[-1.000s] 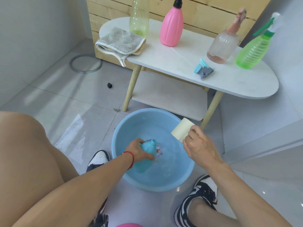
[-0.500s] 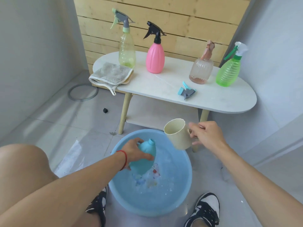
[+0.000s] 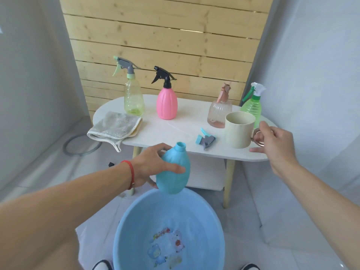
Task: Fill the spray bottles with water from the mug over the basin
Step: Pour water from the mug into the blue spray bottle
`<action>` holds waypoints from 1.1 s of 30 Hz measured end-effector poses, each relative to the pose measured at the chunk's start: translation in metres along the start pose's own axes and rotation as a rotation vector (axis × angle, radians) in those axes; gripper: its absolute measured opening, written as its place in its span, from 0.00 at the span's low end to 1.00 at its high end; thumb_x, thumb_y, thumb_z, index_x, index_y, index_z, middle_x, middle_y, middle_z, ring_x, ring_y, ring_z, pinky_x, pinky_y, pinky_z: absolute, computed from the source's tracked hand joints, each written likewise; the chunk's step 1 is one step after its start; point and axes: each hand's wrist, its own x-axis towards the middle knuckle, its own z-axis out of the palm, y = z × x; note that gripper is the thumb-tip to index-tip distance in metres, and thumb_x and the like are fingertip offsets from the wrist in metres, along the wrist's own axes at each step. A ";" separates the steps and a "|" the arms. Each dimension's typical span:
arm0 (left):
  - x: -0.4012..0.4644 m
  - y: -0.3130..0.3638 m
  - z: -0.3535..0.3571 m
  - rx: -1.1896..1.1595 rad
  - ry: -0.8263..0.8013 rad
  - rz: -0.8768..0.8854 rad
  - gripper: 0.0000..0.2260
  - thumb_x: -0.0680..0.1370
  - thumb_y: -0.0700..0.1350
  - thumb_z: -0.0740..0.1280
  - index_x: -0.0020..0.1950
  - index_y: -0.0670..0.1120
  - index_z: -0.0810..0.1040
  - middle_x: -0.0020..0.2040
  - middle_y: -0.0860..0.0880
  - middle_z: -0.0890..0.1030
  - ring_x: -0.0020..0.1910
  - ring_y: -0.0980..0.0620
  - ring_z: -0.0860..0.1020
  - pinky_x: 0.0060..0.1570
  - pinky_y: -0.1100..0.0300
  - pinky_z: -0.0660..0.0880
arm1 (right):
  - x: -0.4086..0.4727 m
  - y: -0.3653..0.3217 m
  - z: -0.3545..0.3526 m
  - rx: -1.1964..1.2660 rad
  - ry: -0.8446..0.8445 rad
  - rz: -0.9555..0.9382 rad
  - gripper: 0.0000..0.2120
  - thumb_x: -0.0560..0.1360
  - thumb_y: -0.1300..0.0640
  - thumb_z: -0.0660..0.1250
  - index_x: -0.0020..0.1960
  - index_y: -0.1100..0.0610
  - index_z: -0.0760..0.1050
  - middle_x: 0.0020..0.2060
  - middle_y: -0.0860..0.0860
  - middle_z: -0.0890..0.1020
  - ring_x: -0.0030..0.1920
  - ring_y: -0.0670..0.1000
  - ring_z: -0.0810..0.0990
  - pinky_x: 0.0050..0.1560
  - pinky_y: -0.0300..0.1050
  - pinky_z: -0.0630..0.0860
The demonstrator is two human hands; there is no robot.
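Since the earlier frame, mug (image 3: 240,132) sits on counter (image 3: 187,131); right hand (image 3: 272,141) loosens at its handle. Left hand (image 3: 153,168) grips blue bottle (image 3: 174,172), neck toward 12 o'clock; trigger cap (image 3: 206,140) lies at 1 o'clock, between both hands.

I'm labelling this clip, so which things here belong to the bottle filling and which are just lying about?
Job:
blue bottle, in left hand
cream mug, at right hand
basin
blue spray head
four capped spray bottles, e.g. pink bottle

Lying about:
grey cloth
ring on floor
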 end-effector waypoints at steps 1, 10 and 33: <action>0.004 0.003 0.002 -0.009 -0.003 0.004 0.24 0.64 0.45 0.84 0.56 0.54 0.80 0.56 0.49 0.83 0.55 0.44 0.82 0.39 0.42 0.81 | 0.009 0.007 0.002 0.011 0.044 0.035 0.18 0.79 0.52 0.66 0.38 0.64 0.77 0.34 0.54 0.78 0.36 0.52 0.83 0.38 0.51 0.85; 0.025 0.005 0.012 -0.164 -0.007 -0.055 0.25 0.65 0.43 0.84 0.58 0.53 0.80 0.55 0.50 0.82 0.57 0.43 0.80 0.44 0.36 0.80 | 0.042 0.035 0.020 -0.041 0.164 0.315 0.13 0.75 0.57 0.63 0.34 0.62 0.75 0.33 0.54 0.78 0.21 0.51 0.81 0.55 0.62 0.84; 0.024 -0.003 -0.013 -0.175 0.095 -0.002 0.26 0.64 0.44 0.84 0.58 0.54 0.79 0.54 0.52 0.83 0.54 0.45 0.82 0.43 0.39 0.81 | 0.020 0.045 0.117 -1.285 -0.637 -0.757 0.34 0.82 0.37 0.59 0.81 0.54 0.57 0.75 0.53 0.67 0.78 0.54 0.62 0.80 0.57 0.52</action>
